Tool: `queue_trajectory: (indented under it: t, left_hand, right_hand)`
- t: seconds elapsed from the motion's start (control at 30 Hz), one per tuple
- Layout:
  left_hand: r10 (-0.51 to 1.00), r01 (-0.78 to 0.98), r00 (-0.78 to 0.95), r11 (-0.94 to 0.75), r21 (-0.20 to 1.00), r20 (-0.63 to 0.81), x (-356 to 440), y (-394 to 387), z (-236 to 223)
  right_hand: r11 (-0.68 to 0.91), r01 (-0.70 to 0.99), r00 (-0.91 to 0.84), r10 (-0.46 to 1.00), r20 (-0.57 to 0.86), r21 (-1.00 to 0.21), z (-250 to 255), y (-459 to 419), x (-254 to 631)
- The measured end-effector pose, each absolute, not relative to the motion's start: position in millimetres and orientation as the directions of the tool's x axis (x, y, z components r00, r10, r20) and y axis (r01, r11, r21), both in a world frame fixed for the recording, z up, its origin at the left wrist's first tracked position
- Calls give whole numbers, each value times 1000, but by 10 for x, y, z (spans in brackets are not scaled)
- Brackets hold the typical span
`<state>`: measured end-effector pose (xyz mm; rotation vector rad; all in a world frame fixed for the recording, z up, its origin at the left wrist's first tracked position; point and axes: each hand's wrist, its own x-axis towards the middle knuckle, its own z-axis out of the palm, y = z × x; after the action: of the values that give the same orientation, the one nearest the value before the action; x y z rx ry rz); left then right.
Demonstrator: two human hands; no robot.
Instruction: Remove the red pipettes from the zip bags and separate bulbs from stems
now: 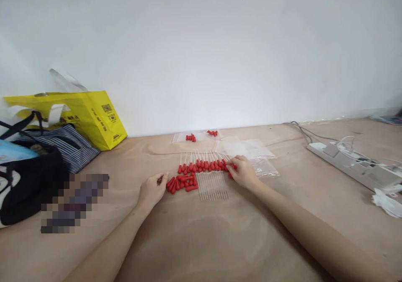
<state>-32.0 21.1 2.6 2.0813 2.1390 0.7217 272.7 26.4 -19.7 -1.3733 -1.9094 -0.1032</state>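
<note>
My left hand [153,189] is closed, thumb and fingers curled together at the left end of a pile of loose red rubber bulbs [177,184]. Whatever its fingertips hold, if anything, is hidden. Behind that pile, a row of clear glass droppers with red bulbs [206,164] lies side by side, their thin tubes pointing toward the wall. My right hand [242,171] pinches a red bulb [230,167] at the right end of this row; its fingers partly cover it. In front of the row lies a set of bare glass tubes [212,185], tips toward me.
Clear plastic bags [248,148] lie behind my right hand, and a bag with red bulbs [191,138] lies near the wall. At left stand a yellow bag [109,122], a striped pouch [78,146] and a black bag [34,181]. A power strip [348,164] with cables sits at right.
</note>
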Motion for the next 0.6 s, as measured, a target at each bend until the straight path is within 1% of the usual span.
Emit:
queue_trajectory:
  t: [0.1,0.17,0.27,0.33,0.4,0.47,0.53,0.6]
  left_hand:
    - [954,926,-99,-16,378,282,-326,215,17]
    - [931,935,-91,-43,353,354,-324,210,8]
    - [836,967,-37,-108,229,548,-306,187,-6]
    - [770,982,2,-121,143,638,-276,163,-9]
    - [722,984,43,-150,94,691,-226,132,-4]
    - [680,969,101,-233,83,726,-147,90,11]
    - [661,919,181,-378,114,728,-33,28,37]
    - [665,820,276,-539,192,694,122,-49,65]
  right_hand:
    - [270,922,-45,787,616,-277,-151,362,2747]
    - [187,953,-16,817,576,-238,-141,394,2720]
    - [138,970,-18,862,507,-201,-149,415,2658]
    - [124,970,-6,874,486,-210,-150,419,2631]
    - [108,962,26,877,479,-250,-134,405,2624]
    - [89,942,80,876,477,-322,-106,353,2632]
    - [96,897,132,874,468,-432,-81,254,2640]
    - [159,819,141,875,463,-551,-76,112,2624]
